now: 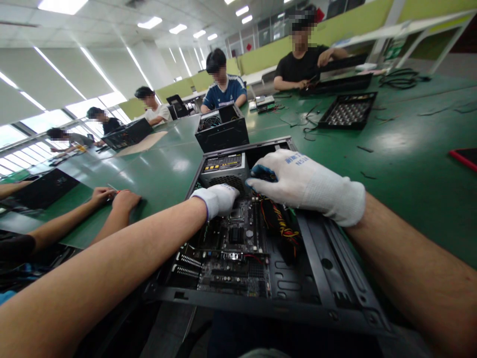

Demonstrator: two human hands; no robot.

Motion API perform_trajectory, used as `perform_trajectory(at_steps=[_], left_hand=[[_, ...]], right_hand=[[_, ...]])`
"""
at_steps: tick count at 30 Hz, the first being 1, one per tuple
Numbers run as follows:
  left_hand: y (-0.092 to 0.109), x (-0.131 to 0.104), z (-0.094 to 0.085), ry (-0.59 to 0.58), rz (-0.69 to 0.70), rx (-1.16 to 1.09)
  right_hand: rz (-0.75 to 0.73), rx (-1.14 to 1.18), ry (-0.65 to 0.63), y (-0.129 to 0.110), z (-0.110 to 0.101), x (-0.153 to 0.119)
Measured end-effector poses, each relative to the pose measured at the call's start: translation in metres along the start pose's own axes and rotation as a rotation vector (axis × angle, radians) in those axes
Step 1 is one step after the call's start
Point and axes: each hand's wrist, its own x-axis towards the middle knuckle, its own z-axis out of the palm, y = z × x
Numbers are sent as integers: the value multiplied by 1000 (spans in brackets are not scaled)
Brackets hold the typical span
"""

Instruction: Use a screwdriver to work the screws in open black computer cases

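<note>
An open black computer case [238,304] lies in front of me with a motherboard [244,233] inside. At its far end sits a power supply [223,163] with a label on top and a mesh face toward me. My left hand [219,200], in a white glove, is closed low against that mesh face, above the board; what its fingertips hold is hidden. My right hand [294,176], gloved with a blue palm, is beside the power supply's right edge, thumb and fingers curved but apart. Below it, a bundle of black, red and yellow cables [281,223] lies in the case.
On the green table [410,149], another case [221,132] stands just beyond mine. A black perforated panel [348,110], loose cables [400,78] and a red-edged object [464,158] are to the right. A co-worker's hands [124,199] are close on my left; several people sit farther off.
</note>
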Motion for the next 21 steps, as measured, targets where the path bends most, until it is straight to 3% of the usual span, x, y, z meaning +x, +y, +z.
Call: perform_trajectory(at_steps=[12,21], left_hand=[[5,10,10,-17,61,-4],[6,14,6,-30,68,1]], right_hand=[[17,-7,-14,-2,-3,-1],[33,-16,-15,-3,-1,-2]])
